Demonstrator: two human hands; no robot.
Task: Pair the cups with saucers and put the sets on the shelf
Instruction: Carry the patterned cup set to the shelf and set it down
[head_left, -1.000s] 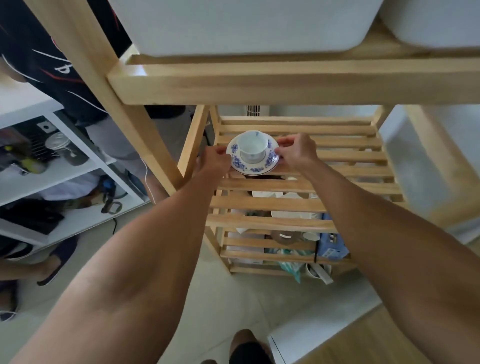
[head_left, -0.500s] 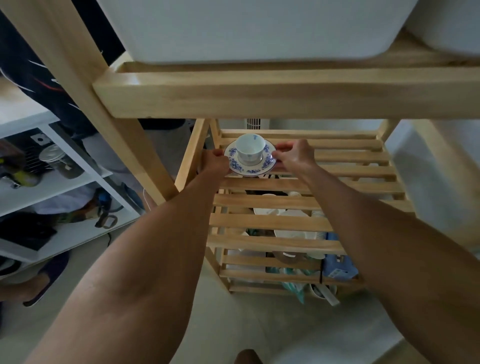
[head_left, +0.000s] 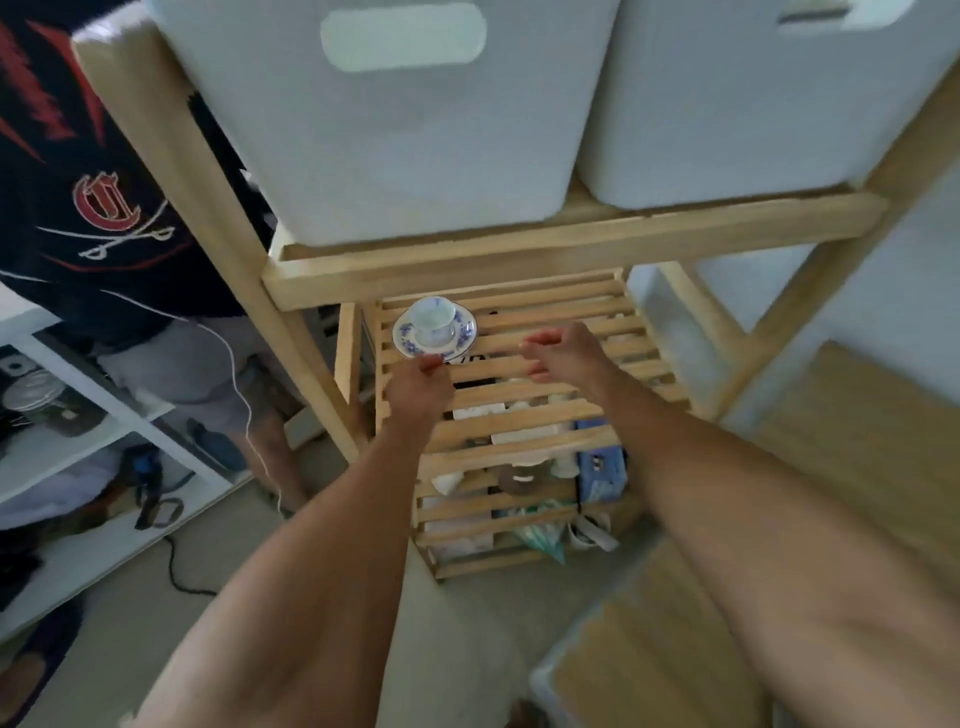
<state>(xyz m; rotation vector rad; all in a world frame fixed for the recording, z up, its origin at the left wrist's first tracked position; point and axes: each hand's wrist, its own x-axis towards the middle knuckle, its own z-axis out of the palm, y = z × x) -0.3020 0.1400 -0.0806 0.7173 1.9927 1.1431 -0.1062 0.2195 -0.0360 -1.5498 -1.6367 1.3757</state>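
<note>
Pale slatted wood forms the middle tier of the light wooden shelf (head_left: 545, 358), and on its far left corner sits the white saucer with a blue floral rim (head_left: 434, 335), flat on the slats, with the small white cup (head_left: 432, 318) standing upright in its centre. The left hand (head_left: 418, 387) is just in front of the saucer, its fingertips (head_left: 429, 362) at the saucer's near edge; motion blur keeps it unclear whether they touch the rim or sit a hair off it, and the fingers look loosely curled rather than pinching anything. The right hand (head_left: 563, 348) hovers over the slats to the right of the set, clearly apart from it, fingers half spread and slightly curved, holding nothing. Both bare forearms reach in from the bottom of the view. On the tier above stand two large white plastic bins (head_left: 405, 130), side by side, the left one showing an oval handle cut-out. Below the slats, mixed items on the lower tier show through the gaps, among them a blue box (head_left: 600, 467). To the left stands a person in a dark printed shirt (head_left: 93, 208), beside a white shelving unit (head_left: 78, 467).
</note>
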